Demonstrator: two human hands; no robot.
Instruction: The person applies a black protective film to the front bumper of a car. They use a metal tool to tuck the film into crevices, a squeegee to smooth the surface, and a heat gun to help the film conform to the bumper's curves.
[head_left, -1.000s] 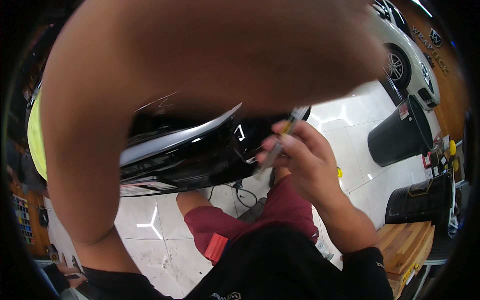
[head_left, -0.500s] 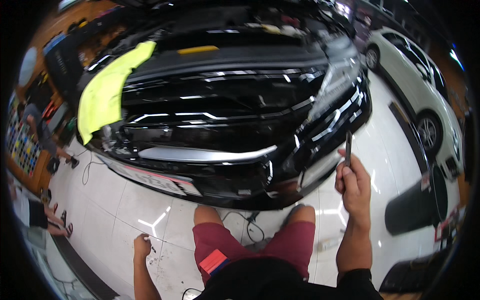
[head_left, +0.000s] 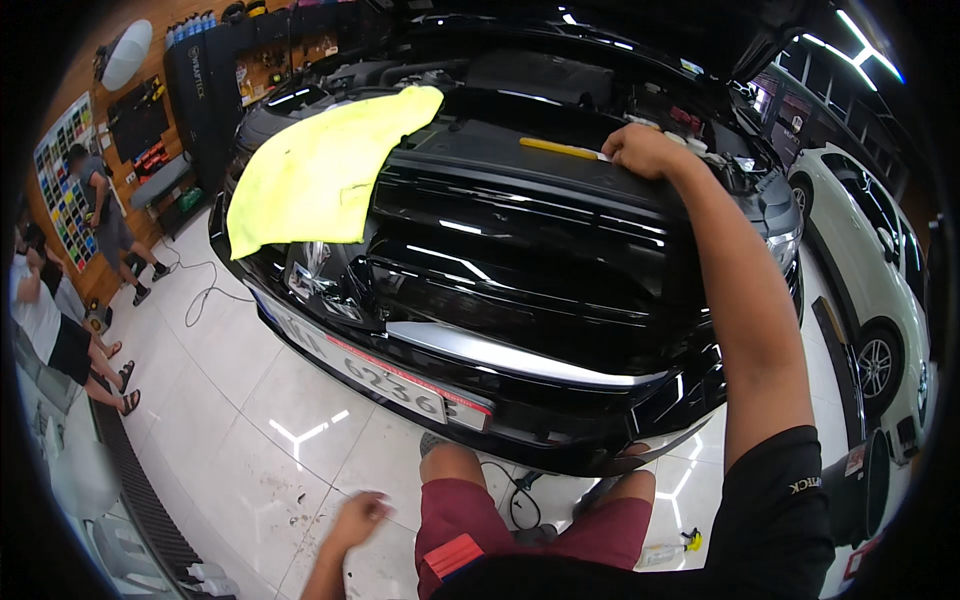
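Note:
My right hand (head_left: 645,152) reaches over the top front panel of the black car (head_left: 540,220). Its fingers are closed at the right end of a slim yellow tool (head_left: 560,148), which has a pale tip. Whether they grip that tip or something else is hidden. Low over the floor hangs my left hand (head_left: 362,518), its fingers smeared by motion. A bright yellow-green cloth (head_left: 310,175) drapes the car's front left corner, above the headlight (head_left: 322,272). On my left thigh rests a flat red piece (head_left: 453,557) with a blue edge.
Above the engine bay, the hood (head_left: 660,20) stands raised. A white car (head_left: 870,260) is parked at the right, near a dark bin (head_left: 862,490). A spray bottle (head_left: 668,550) and a cable (head_left: 520,490) lie on the floor. Two people (head_left: 105,220) are at the far left.
My right hand, which held a slim dark tool upright at the right, has moved up and left to the yellow tool; the dark tool no longer shows. My view has shifted.

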